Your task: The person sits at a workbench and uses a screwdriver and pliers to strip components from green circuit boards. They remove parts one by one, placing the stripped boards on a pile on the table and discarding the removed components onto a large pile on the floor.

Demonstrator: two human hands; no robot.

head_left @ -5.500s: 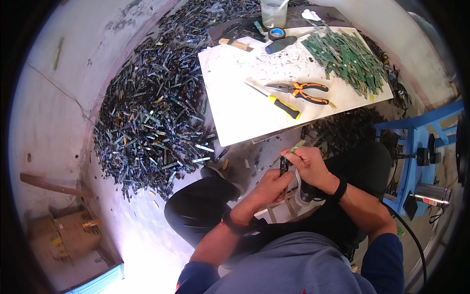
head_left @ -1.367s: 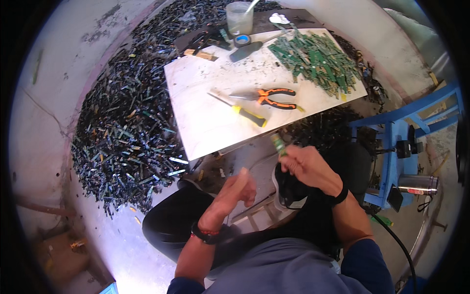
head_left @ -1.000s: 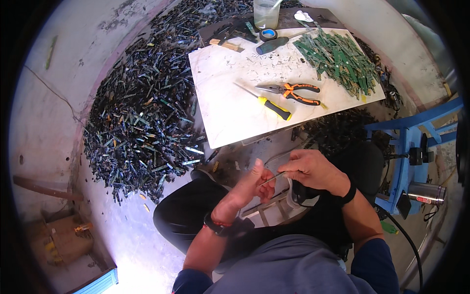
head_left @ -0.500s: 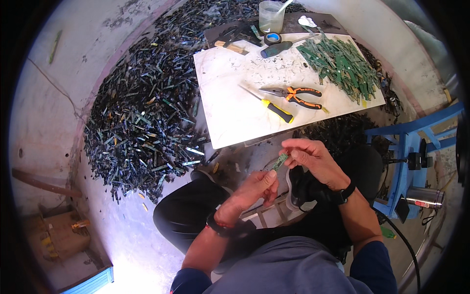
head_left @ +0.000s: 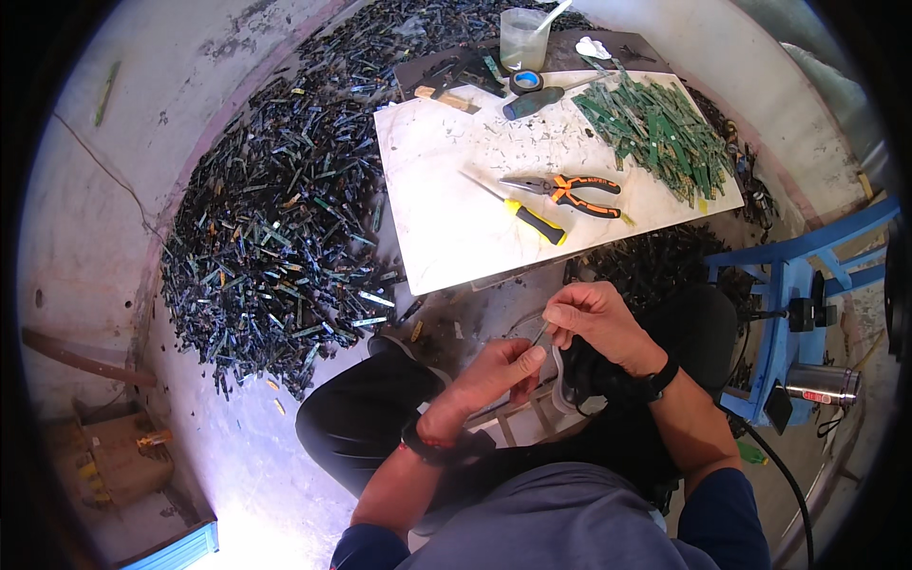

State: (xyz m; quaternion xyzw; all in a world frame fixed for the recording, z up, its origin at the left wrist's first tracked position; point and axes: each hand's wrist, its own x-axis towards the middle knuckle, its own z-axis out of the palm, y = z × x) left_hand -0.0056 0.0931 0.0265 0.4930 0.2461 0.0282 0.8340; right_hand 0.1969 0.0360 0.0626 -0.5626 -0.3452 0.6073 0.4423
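Observation:
A small, narrow green circuit board strip (head_left: 540,335) is held above my lap, turned nearly edge-on. My left hand (head_left: 499,373) pinches its lower end between thumb and fingers. At the upper end, my right hand (head_left: 605,328) has thumb and fingertips closed on the strip. Beyond my hands, a white board (head_left: 432,204) carries pliers (head_left: 562,191) with orange-and-black handles and a screwdriver (head_left: 537,220) with a yellow-and-black handle. A heap of green circuit board strips (head_left: 655,133) covers the board's right side.
A large pile of dark strips (head_left: 275,247) spreads over the floor at left. Behind the white board are a cup of cloudy liquid (head_left: 522,43), a tape roll (head_left: 525,82) and a dark-handled tool (head_left: 534,102). A blue chair (head_left: 784,285) and steel flask (head_left: 825,384) stand at right.
The strip has turned from showing its flat green face to nearly edge-on. My right hand has shifted slightly down, its fingers drawing closer round the strip's upper end.

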